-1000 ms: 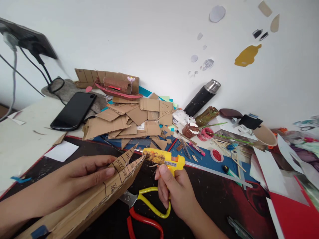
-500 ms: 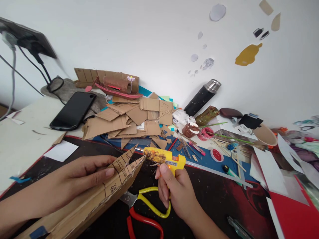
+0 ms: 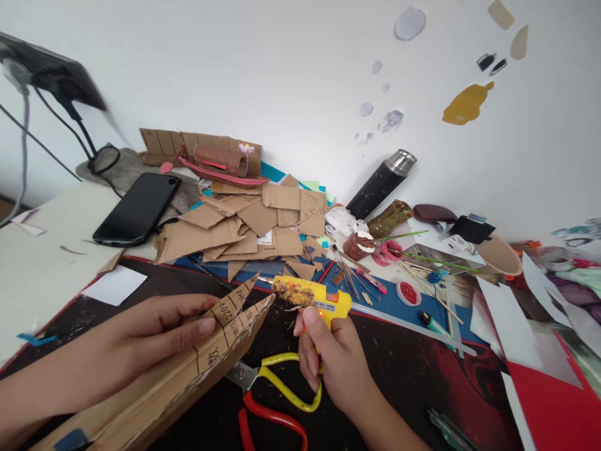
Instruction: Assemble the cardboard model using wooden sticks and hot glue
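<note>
My left hand (image 3: 159, 338) grips a long folded cardboard piece (image 3: 220, 341) with printed characters, its pointed end facing right. In my right hand (image 3: 328, 351) is a yellow hot glue gun (image 3: 300, 291), fingers wrapped round its handle. A clear glue stick (image 3: 408, 326) sticks out of the gun's back. The metal nozzle is at the upper tip of the cardboard; whether it touches cannot be made out. Below the hands lie scissors (image 3: 286, 401) with one red and one yellow handle, their blades partly hidden under the cardboard.
Behind lies a pile of cardboard scraps (image 3: 253, 219) with a small model boat (image 3: 220, 166) beyond it. A black phone (image 3: 138, 210) rests at left. Paint pots (image 3: 359, 245), thin sticks and a black flask (image 3: 380, 185) stand to the right. A cutter (image 3: 451, 432) lies at lower right.
The glue gun has shifted very slightly right and up, along with my right hand. My left hand and the cardboard are almost unmoved.
</note>
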The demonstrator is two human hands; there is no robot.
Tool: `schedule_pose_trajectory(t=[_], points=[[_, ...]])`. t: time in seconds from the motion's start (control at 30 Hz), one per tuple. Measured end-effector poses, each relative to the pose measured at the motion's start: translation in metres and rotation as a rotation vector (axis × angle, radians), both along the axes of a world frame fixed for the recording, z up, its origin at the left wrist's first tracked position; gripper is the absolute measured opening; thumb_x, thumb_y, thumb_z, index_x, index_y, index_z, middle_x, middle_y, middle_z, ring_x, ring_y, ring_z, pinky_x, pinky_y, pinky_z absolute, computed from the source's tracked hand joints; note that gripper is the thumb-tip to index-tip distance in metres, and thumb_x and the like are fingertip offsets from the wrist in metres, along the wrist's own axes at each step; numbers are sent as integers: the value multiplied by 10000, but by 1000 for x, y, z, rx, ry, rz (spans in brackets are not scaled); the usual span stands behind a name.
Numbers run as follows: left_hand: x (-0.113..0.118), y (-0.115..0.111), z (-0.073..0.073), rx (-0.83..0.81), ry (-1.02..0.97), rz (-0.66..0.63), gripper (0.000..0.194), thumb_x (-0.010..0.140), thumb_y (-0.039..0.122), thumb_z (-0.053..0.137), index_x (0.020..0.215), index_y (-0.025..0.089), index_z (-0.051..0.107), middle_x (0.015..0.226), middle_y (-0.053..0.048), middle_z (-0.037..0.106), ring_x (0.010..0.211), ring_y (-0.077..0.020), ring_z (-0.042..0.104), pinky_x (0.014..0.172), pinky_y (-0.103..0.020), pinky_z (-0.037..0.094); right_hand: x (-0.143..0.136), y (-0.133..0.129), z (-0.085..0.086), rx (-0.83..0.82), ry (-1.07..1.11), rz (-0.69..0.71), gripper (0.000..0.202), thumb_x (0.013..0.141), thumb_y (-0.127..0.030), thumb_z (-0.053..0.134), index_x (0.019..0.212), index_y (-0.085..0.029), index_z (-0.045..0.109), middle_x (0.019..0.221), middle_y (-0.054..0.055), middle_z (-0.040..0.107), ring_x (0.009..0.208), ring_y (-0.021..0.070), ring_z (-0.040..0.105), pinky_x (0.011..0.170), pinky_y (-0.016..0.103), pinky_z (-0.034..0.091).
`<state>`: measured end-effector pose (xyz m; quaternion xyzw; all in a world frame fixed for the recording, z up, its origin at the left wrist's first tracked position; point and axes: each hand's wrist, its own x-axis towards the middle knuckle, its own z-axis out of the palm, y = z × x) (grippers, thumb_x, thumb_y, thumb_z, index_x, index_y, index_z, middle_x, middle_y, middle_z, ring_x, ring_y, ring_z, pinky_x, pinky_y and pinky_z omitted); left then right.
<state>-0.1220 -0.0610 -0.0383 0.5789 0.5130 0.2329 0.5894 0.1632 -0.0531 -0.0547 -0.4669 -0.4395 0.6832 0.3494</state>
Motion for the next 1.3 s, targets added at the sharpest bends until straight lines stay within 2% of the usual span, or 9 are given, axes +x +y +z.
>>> schedule_pose_trajectory(t=[0.33, 0.47, 0.57, 0.8, 0.93, 1.17, 1.3], points=[[1, 0, -2, 3, -42, 42, 361, 980, 584, 697, 1280, 438, 834, 1165, 57, 874, 1130, -305, 821, 957, -423, 702, -1, -1, 1, 0, -17, 11, 716, 886, -888, 667, 781, -182, 620, 363, -104, 413, 275, 63, 373, 349, 168, 302], [-3, -1, -5, 6, -37, 42, 353, 966, 536, 736, 1297, 449, 823, 1231, 64, 861, 1148, -307, 820, 986, -438, 695, -1, -1, 1, -3, -10, 10, 710, 878, -886, 681, 788, -184, 619, 364, -106, 415, 274, 65, 373, 344, 168, 296], [-5, -2, -6, 13, -26, 25, 361, 973, 546, 724, 1314, 465, 811, 1264, 71, 851, 1162, -306, 818, 1003, -440, 690, 0, -1, 1, 0, -3, 2, 698, 890, -871, 685, 795, -182, 623, 366, -105, 420, 276, 65, 373, 344, 167, 291], [-2, -2, -5, 25, -34, 86, 312, 915, 561, 771, 1205, 483, 855, 1105, 63, 882, 1105, -317, 833, 940, -446, 718, 0, 0, 2, 8, 6, -4, 698, 892, -872, 682, 790, -184, 620, 363, -108, 411, 271, 62, 364, 340, 164, 287], [-1, -2, -5, 11, -39, 58, 321, 947, 589, 719, 1219, 481, 850, 1122, 60, 880, 1106, -308, 834, 944, -438, 716, 0, 0, 1, 2, 12, -15, 691, 893, -863, 690, 792, -183, 623, 364, -108, 414, 271, 61, 370, 337, 160, 283], [-1, -2, -7, 11, 0, 93, 320, 904, 596, 757, 1177, 470, 866, 1088, 71, 883, 1131, -321, 827, 927, -427, 720, 0, 2, 1, 7, 8, -15, 694, 896, -863, 687, 788, -180, 621, 362, -106, 414, 271, 62, 373, 340, 161, 286], [-3, -3, -7, 11, -9, 63, 332, 931, 581, 739, 1225, 470, 847, 1156, 78, 874, 1163, -307, 818, 969, -427, 705, 0, 1, 2, 8, 6, -20, 695, 892, -866, 687, 787, -182, 616, 366, -108, 411, 272, 64, 373, 339, 163, 290]])
